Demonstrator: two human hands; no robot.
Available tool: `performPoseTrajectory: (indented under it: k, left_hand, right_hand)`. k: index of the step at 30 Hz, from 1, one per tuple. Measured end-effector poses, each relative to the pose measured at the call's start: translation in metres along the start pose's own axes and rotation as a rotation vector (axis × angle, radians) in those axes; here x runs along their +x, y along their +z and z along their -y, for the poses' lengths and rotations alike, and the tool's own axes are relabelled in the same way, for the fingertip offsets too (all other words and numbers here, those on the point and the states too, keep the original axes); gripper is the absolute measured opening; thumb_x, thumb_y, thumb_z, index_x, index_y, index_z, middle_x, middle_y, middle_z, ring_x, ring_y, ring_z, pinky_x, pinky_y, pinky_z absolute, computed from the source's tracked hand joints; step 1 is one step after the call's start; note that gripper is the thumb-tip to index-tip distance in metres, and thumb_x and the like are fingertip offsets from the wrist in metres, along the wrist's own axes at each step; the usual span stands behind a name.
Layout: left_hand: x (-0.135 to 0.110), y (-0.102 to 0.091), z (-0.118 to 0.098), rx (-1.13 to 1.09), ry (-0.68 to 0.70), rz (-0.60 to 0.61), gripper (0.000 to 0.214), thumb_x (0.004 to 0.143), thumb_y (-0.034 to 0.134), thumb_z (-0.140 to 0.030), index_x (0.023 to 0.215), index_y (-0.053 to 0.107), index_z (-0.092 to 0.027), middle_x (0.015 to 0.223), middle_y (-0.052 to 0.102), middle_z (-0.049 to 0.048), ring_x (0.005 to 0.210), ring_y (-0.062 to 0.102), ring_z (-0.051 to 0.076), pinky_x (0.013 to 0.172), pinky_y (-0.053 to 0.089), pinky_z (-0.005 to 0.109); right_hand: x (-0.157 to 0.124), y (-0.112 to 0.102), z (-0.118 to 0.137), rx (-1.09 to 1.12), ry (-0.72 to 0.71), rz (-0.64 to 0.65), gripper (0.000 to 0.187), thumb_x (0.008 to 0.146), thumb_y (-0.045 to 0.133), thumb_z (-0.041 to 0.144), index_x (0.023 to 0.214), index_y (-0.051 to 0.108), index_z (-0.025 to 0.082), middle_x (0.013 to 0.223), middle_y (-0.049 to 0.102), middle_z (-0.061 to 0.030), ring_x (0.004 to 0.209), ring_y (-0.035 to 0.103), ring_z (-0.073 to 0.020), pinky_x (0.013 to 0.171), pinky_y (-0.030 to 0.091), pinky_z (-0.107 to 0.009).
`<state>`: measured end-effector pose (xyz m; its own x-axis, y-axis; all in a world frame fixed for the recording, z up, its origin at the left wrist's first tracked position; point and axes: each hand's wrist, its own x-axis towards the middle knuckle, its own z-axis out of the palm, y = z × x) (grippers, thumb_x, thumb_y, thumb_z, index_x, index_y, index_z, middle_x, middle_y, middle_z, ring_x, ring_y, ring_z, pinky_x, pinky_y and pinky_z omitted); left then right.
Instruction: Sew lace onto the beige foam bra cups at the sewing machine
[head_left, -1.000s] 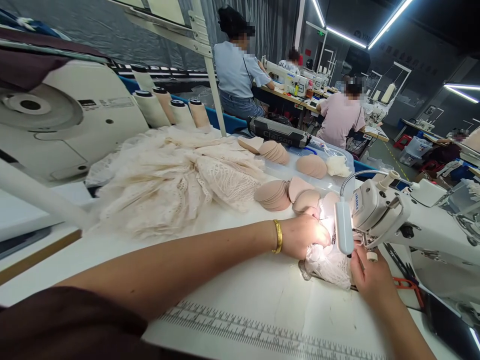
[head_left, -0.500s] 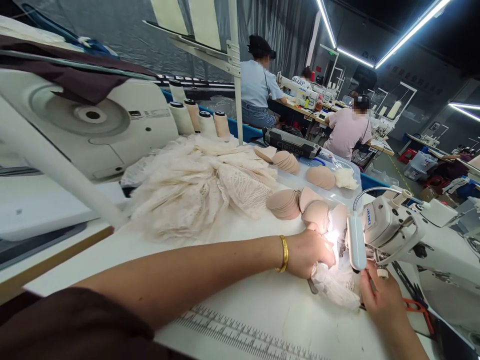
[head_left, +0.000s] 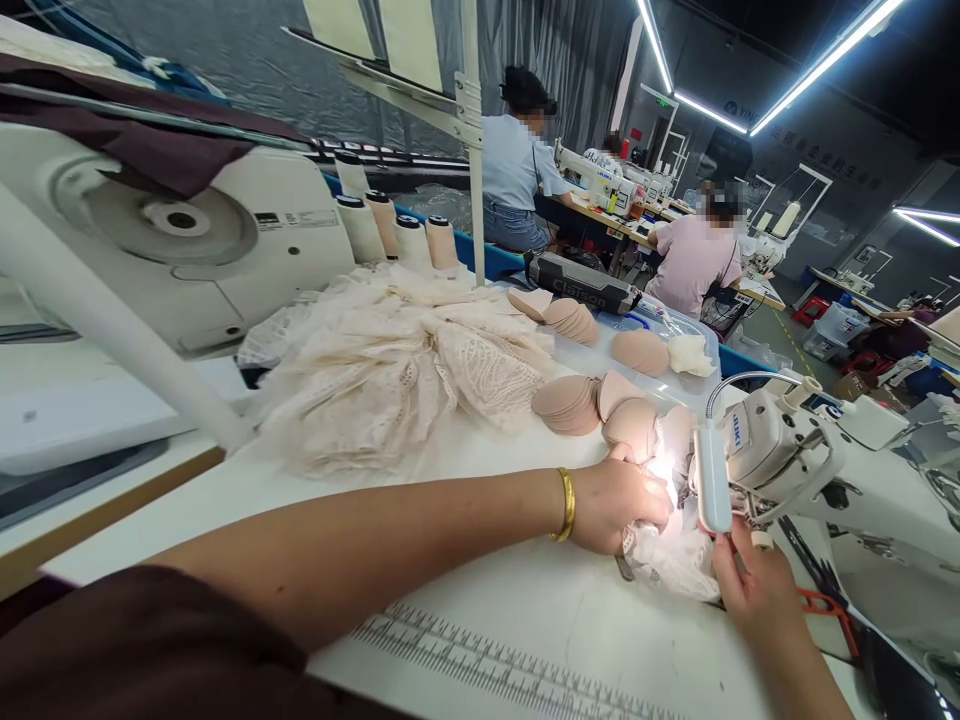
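Note:
My left hand [head_left: 621, 505], with a gold bangle at the wrist, is closed on a piece of white lace fabric [head_left: 670, 568] left of the sewing machine [head_left: 784, 445]. The lace lies bunched in front of that hand, brightly lit. My right hand [head_left: 759, 580] is at the lace's right edge, below the machine head, thumb and forefinger close together on the fabric. A small white lamp [head_left: 712, 485] hides the needle area and some right fingertips. Beige foam bra cups [head_left: 630, 425] touch the far side of the lace.
A heap of cream lace [head_left: 405, 370] covers the table's far left. Stacked cups [head_left: 574, 405] and a clear plastic tray [head_left: 694, 325] stand beyond my hands. Thread cones [head_left: 360, 230] sit by a second machine [head_left: 262, 240]. A printed ruler [head_left: 495, 670] runs along the near edge. Co-workers sit beyond.
The right hand has shifted slightly up and left, with its fingers nearer the lace. The bunched lace has moved a little. My left hand keeps almost the same place.

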<state>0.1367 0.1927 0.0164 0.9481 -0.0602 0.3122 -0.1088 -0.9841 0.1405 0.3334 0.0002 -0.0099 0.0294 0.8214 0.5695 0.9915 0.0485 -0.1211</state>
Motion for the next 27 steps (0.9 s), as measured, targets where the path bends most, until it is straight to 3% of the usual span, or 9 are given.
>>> performPoseTrajectory:
  k: [3, 5, 7, 9, 11, 13, 17, 22, 27]
  left_hand:
    - [0.000, 0.003, -0.008, 0.069, -0.024, 0.003, 0.029, 0.080, 0.072, -0.034, 0.108, 0.071, -0.026, 0.106, 0.072, 0.0065, 0.100, 0.062, 0.029, 0.080, 0.034, 0.040]
    - [0.000, 0.005, -0.014, 0.176, -0.095, -0.007, 0.035, 0.082, 0.071, -0.045, 0.109, 0.071, -0.023, 0.104, 0.069, 0.0107, 0.100, 0.061, 0.034, 0.084, 0.036, 0.045]
    - [0.001, 0.001, -0.019, 0.217, -0.099, 0.012, 0.042, 0.081, 0.072, -0.055, 0.102, 0.071, -0.019, 0.099, 0.068, 0.0130, 0.096, 0.061, 0.035, 0.087, 0.037, 0.048]
    - [0.003, -0.011, -0.018, 0.122, -0.061, 0.028, 0.043, 0.084, 0.069, -0.059, 0.095, 0.070, -0.018, 0.093, 0.068, 0.0106, 0.090, 0.061, 0.030, 0.086, 0.039, 0.044]
    - [0.005, -0.031, -0.011, -0.051, -0.055, 0.013, 0.037, 0.094, 0.059, -0.054, 0.087, 0.068, -0.019, 0.086, 0.069, 0.0059, 0.083, 0.061, 0.024, 0.082, 0.041, 0.038]
    - [0.008, -0.054, 0.001, -0.176, -0.135, -0.053, 0.035, 0.102, 0.046, -0.037, 0.078, 0.064, -0.018, 0.080, 0.068, 0.0031, 0.081, 0.060, 0.020, 0.078, 0.041, 0.033]
    - [0.005, -0.081, 0.025, -0.235, -0.255, -0.137, 0.024, 0.095, 0.044, -0.015, 0.087, 0.067, -0.017, 0.090, 0.071, 0.0025, 0.088, 0.062, 0.019, 0.081, 0.043, 0.030]
    - [-0.009, -0.073, 0.041, -0.149, -0.109, 0.013, 0.048, 0.077, 0.051, -0.002, 0.118, 0.067, -0.023, 0.115, 0.068, 0.0032, 0.104, 0.058, 0.022, 0.097, 0.040, 0.034]
    - [-0.011, -0.057, 0.041, -0.017, -0.048, 0.082, 0.053, 0.076, 0.056, -0.001, 0.124, 0.063, -0.024, 0.119, 0.061, 0.0075, 0.104, 0.050, 0.026, 0.097, 0.038, 0.038]
  right_hand:
    - [0.000, -0.003, 0.004, 0.007, -0.053, -0.021, 0.027, 0.103, 0.045, 0.021, 0.125, 0.061, 0.021, 0.098, 0.076, -0.0091, 0.089, 0.072, -0.0264, 0.072, 0.055, -0.036]
    - [0.002, -0.007, 0.009, 0.044, -0.105, 0.054, 0.031, 0.104, 0.049, 0.027, 0.133, 0.056, 0.021, 0.114, 0.074, -0.0101, 0.105, 0.069, -0.0273, 0.082, 0.056, -0.038]
    - [0.005, -0.010, 0.015, 0.101, -0.159, 0.140, 0.034, 0.103, 0.053, 0.034, 0.135, 0.054, 0.022, 0.115, 0.073, -0.0089, 0.110, 0.067, -0.0266, 0.085, 0.055, -0.038]
    - [0.007, -0.011, 0.019, 0.143, -0.185, 0.187, 0.030, 0.104, 0.054, 0.034, 0.131, 0.056, 0.023, 0.108, 0.073, -0.0072, 0.107, 0.066, -0.0253, 0.083, 0.055, -0.037]
    - [0.008, -0.011, 0.021, 0.158, -0.192, 0.203, 0.025, 0.104, 0.052, 0.030, 0.128, 0.058, 0.023, 0.105, 0.072, -0.0065, 0.105, 0.065, -0.0247, 0.082, 0.055, -0.036]
    - [0.007, -0.011, 0.023, 0.163, -0.187, 0.224, 0.025, 0.104, 0.051, 0.027, 0.128, 0.059, 0.024, 0.109, 0.071, -0.0072, 0.105, 0.064, -0.0249, 0.084, 0.054, -0.037]
    - [0.007, -0.014, 0.025, 0.169, -0.181, 0.278, 0.027, 0.104, 0.049, 0.028, 0.129, 0.058, 0.024, 0.112, 0.070, -0.0083, 0.102, 0.062, -0.0249, 0.081, 0.054, -0.038]
    - [0.008, -0.017, 0.029, 0.164, -0.207, 0.304, 0.023, 0.102, 0.054, 0.026, 0.125, 0.058, 0.023, 0.113, 0.068, -0.0070, 0.098, 0.060, -0.0235, 0.080, 0.052, -0.036]
    - [0.007, -0.015, 0.030, 0.179, -0.186, 0.315, 0.021, 0.102, 0.055, 0.026, 0.123, 0.058, 0.023, 0.113, 0.068, -0.0069, 0.099, 0.059, -0.0241, 0.080, 0.049, -0.035]
